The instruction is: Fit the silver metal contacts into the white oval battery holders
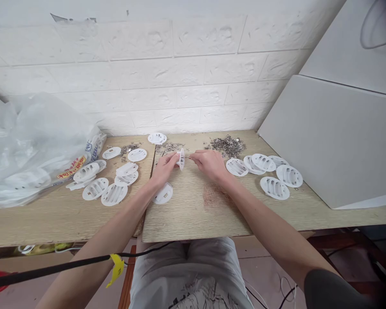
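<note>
My left hand [166, 168] is closed on a round white plastic battery housing [182, 159], held upright on edge over the table with its slotted side to the right. My right hand [210, 163] is pinched on a thin, rod-like piece [188, 157] that points at the housing's face. That piece is too small to name exactly. Under my left wrist lies another white disc [164, 194], flat on the wood. Behind my right hand is a heap of small metal contact pieces [229, 146], and a thinner scatter of metal pieces [171, 148] lies behind my left hand.
Several white housings [114, 195] lie at the left, and several more [274, 188] at the right. A clear plastic bag [41, 141] fills the table's left end. Grey panels [334, 137] lean at the right, and a white brick-pattern wall [186, 73] stands behind. A black cable [67, 265] crosses below.
</note>
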The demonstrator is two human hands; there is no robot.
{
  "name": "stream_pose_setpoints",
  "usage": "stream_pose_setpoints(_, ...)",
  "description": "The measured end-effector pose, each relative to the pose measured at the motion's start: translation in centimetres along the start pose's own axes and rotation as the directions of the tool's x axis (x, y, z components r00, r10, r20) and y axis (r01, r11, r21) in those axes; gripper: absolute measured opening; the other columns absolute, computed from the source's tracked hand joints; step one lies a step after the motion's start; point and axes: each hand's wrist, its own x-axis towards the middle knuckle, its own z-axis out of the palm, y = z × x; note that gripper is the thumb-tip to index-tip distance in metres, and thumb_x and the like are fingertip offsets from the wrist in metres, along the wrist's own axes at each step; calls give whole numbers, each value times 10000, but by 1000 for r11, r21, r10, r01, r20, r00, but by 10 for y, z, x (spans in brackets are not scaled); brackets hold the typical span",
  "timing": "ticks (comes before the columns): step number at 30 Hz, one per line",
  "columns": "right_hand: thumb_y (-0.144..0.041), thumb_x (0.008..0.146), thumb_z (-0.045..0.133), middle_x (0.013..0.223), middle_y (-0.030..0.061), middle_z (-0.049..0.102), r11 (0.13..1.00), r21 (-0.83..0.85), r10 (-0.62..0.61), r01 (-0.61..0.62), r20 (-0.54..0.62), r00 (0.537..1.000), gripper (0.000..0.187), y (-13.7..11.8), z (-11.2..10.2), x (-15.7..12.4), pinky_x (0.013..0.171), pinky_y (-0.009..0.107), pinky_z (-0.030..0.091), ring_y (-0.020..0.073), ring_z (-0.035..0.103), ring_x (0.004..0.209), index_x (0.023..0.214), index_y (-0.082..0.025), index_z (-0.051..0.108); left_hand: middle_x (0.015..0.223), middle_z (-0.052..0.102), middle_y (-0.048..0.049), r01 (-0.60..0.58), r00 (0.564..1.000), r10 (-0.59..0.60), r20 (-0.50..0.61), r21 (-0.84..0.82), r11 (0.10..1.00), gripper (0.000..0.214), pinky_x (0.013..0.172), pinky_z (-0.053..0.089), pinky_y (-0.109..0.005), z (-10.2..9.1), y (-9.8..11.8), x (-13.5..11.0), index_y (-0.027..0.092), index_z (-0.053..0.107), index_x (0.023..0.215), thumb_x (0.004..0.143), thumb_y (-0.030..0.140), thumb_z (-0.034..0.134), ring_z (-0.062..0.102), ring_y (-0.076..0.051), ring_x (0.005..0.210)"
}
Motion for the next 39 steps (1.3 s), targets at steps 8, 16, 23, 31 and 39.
stream_pose_setpoints(8,-160,902,400,871,81,704,992,-118,-41,45,36,999,329,-4,-1,1,571,289,254,208,602,769,967,-220,717,705,575,-15,-116,993,106,61,202,973,271,744,440,-260,2,-3,0,182,621,683,853,377,538,529,-163,734)
stream_pose_setpoints(16,-124,885,403,872,115,702,990,-137,-24,31,57,998,334,-10,-3,1,602,294,291,208,602,772,946,-186,725,733,596,-18,-80,997,80,7,180,980,227,731,446,-254,1,-5,2,179,643,713,827,360,567,531,-155,731)
stream_pose_setpoints(23,-261,910,446,854,51,721,971,226,107,-83,-96,990,300,-4,-5,2,597,253,305,172,590,721,938,-209,740,853,634,-50,-6,998,-11,-62,-269,963,142,772,514,-297,3,11,7,161,602,785,778,293,552,587,-186,892)
stream_pose_setpoints(31,-272,889,492,846,27,732,939,331,123,-92,-75,990,274,-3,-7,2,583,242,297,144,573,663,960,-225,753,953,655,-82,18,998,-36,-57,-299,954,179,787,546,-326,4,14,5,151,617,824,771,315,569,595,-222,965)
stream_pose_setpoints(39,-298,903,474,815,31,723,958,276,96,-74,-66,993,289,-1,-5,2,574,248,268,144,564,660,914,-218,751,944,657,-81,11,998,-26,-52,-272,962,219,805,544,-351,2,9,7,143,643,870,772,326,573,603,-221,951)
